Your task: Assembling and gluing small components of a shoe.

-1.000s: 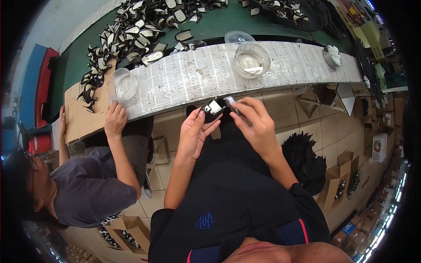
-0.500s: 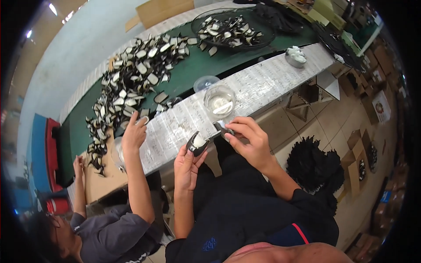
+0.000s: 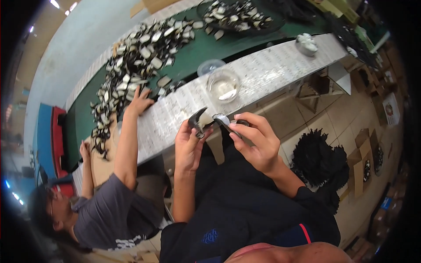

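In the head view, the person's left hand is just below the middle of the frame, its fingers curled round the lower part of a curved black piece with a pale inner face. The piece stands tilted above the palm, in front of the near edge of the bench.

Just to its right I see the right hand, thumb and fingertips pinched together on a slim dark tool with a whitish tip. That tip is right beside the piece; from here I cannot tell whether they touch.

A clear bowl stands on the bench above the hands, near a clear lid. Toward the upper right sits a small tub of white wads. A heap of black-and-pale pieces spreads across the upper left. A co-worker in a grey shirt, lower left, reaches one hand to the heap's lower edge. At right, a black fringed bundle lies on the floor.
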{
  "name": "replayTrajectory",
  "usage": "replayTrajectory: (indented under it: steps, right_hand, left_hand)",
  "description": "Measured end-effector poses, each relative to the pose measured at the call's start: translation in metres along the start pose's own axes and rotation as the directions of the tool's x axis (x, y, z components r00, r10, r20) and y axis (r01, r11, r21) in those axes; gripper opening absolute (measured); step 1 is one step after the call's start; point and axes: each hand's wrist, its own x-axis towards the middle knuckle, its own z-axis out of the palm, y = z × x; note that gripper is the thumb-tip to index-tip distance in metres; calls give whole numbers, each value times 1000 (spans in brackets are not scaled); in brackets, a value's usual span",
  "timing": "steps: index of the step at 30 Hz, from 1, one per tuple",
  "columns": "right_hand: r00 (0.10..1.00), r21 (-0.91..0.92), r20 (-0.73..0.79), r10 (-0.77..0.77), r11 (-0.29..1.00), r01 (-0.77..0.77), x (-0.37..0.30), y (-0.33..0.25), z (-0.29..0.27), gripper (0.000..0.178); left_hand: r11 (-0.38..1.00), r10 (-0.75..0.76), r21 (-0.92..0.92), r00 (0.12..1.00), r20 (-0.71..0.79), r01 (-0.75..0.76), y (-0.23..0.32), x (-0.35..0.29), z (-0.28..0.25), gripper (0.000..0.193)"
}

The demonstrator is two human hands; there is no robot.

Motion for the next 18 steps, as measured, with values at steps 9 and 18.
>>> replayTrajectory:
  steps: [9,18]
  right_hand:
    - [984,25,178,-34,999,30,-24,2,28,38]
    - [978,130,209,29,990,-57,-25,1,27,35]
  left_hand:
    - [999,-2,-43,997,-72,-1,-20,-30,-16,32]
    - [999,12,-51,996,-86,-17,-26,-32,-25,35]
